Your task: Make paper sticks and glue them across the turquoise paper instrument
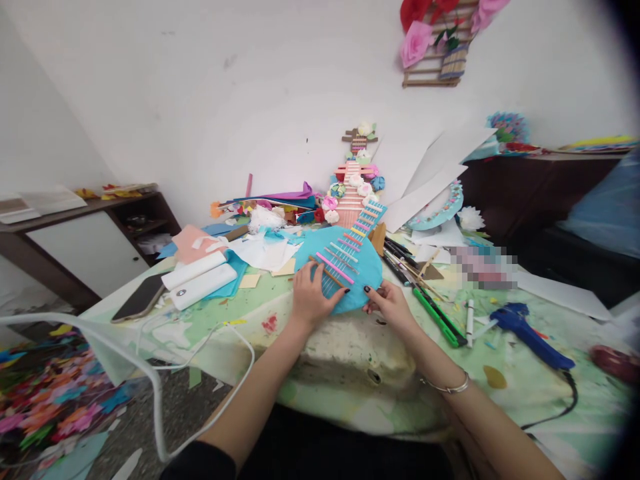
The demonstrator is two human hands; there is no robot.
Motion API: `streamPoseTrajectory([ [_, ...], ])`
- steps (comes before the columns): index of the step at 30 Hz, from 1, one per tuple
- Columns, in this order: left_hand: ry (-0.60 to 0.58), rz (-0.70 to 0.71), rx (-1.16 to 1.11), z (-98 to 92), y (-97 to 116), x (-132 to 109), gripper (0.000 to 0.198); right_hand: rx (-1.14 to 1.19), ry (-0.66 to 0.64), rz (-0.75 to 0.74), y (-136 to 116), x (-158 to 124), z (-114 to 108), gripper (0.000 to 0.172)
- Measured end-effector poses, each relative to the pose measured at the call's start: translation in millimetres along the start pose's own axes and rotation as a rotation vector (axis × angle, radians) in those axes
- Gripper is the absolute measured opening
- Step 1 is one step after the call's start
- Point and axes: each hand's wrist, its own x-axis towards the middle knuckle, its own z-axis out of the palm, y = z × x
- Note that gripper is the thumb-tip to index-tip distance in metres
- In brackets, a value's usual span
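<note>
A round blue paper craft [367, 267] with a ladder-like neck lies on the table's front part, tilted up at the back. Colored sticks, among them a pink stick [334, 267], cross its pale strings. My left hand [311, 293] lies over its lower left, thumb and fingers at the two ends of a brown stick [327, 272] across the strings. At the lower right edge, my right hand [390, 303] pinches the craft between thumb and fingers; the fingertips underneath are partly hidden.
A blue glue gun [533, 333] and a green cutter [439, 317] lie to the right, near several pens [397, 263]. A phone [139, 298], white rolls [200, 280] and paper scraps are left. A flowered stick model [353, 190] stands behind. A white cable [155, 380] loops at front left.
</note>
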Motion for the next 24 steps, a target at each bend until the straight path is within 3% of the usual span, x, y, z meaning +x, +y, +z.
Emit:
streamPoseTrajectory([
  [6, -0.032, 0.022, 0.092, -0.6, 2, -1, 0.074, 0.007, 0.006, 0.008, 0, 0, 0, 0.046],
  [17, -0.254, -0.072, 0.119, 14.3, 0, -7, 0.068, 0.049, 0.021, 0.095, 9, 3, -1, 0.039],
  [24, -0.166, -0.155, -0.083, 19.9, -10, -2, 0.079, 0.060, 0.023, 0.127, 10, 3, -1, 0.039],
])
